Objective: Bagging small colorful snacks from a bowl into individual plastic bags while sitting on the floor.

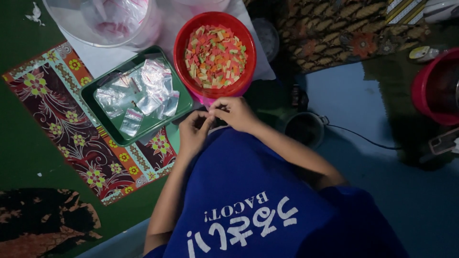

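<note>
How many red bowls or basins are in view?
2: one red bowl of coloured pieces just beyond the hands, one red basin cut off at the right edge. Others may lie outside the view.

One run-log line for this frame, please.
left hand: pinching something small, unclear | right hand: fingertips meeting left | red bowl: colourful snack pieces, just ahead | green tray: small clear plastic bags

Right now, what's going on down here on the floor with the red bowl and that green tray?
A person in a blue shirt sits with both hands together just below a red bowl full of small orange, red, green and cream pieces. The left hand and right hand pinch something tiny between the fingertips; what it is cannot be made out. Beside them, a green tray holds small clear plastic bags, resting on a patterned mat.
</note>
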